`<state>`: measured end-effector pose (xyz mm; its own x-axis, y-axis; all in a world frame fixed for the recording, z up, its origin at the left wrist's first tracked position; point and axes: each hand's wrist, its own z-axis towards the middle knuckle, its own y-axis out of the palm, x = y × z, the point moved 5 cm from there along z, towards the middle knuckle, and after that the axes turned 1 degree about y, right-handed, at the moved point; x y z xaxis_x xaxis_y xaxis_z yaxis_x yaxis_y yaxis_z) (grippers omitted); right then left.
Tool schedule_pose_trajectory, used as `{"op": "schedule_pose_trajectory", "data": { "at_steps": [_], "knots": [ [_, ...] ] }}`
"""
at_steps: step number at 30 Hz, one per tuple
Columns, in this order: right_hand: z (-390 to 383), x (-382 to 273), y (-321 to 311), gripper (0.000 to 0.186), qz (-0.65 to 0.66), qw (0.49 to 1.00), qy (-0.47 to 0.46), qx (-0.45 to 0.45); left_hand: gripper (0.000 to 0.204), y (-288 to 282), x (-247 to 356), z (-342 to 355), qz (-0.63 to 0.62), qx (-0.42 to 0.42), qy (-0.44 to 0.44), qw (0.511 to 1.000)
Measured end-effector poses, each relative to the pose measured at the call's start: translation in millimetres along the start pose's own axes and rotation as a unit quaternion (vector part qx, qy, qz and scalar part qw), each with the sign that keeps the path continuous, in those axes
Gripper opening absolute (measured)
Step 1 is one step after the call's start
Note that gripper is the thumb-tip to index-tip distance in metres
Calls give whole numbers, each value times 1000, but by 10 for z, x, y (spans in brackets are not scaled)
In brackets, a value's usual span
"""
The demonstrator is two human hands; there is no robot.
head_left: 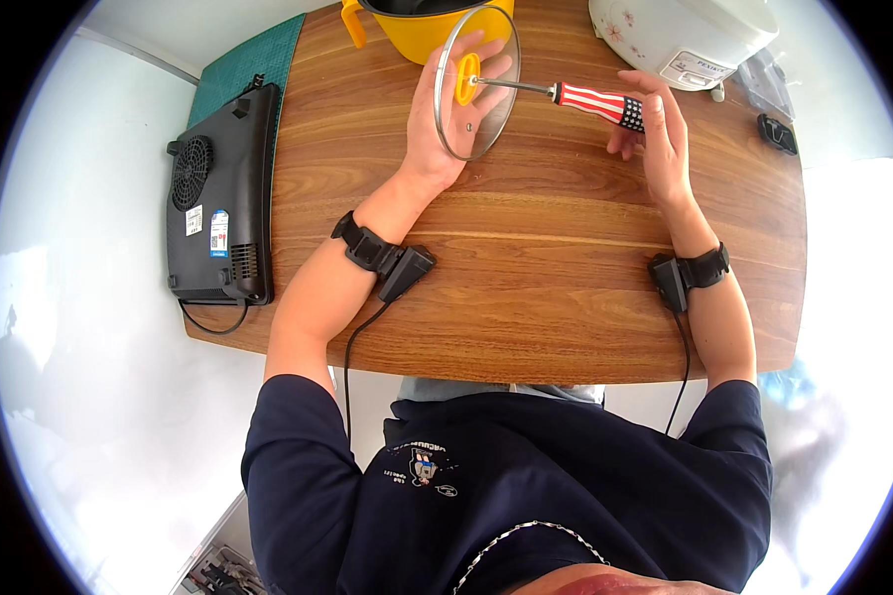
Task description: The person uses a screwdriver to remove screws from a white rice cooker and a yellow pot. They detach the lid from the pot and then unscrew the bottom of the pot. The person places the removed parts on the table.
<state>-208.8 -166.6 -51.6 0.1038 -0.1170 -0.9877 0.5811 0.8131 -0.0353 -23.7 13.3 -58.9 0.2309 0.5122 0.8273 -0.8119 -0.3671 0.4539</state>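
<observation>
My left hand (437, 139) supports a glass lid (498, 119) held on edge, its steel rim facing up, with fingers spread behind the glass. A yellow oval knob (466, 77) sits at the lid's centre. The metal shaft of a screwdriver (590, 100) meets the knob; its handle has red and white stripes and a dark starred end. My right hand (665, 139) holds that end with loosely curled fingers.
A wooden table (526, 297) bears a yellow pot (422, 35), a white rice cooker (665, 30), a black appliance with a fan vent (228, 193), a green mat (258, 55), a small black object (776, 134) and a clear plastic piece (764, 84).
</observation>
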Motion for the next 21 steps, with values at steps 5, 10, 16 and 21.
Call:
{"op": "schedule_pose_trajectory", "data": {
  "at_steps": [5, 10, 16, 21],
  "knots": [
    [-29, -58, 25, 41, -32, 999, -25, 8, 60, 14, -3, 1, 9, -2, 3, 1000],
    [2, -71, 86, 39, 4, 994, -112, 10, 59, 14, 4, -1, -1, 6, -8, 1000],
    [21, -62, -28, 45, -53, 994, 82, -42, 59, 7, -11, -5, -1, 7, -8, 1000],
    [51, -14, -10, 49, -25, 995, -88, -27, 59, 46, 10, -2, 5, -1, -9, 1000]
  ]
}}
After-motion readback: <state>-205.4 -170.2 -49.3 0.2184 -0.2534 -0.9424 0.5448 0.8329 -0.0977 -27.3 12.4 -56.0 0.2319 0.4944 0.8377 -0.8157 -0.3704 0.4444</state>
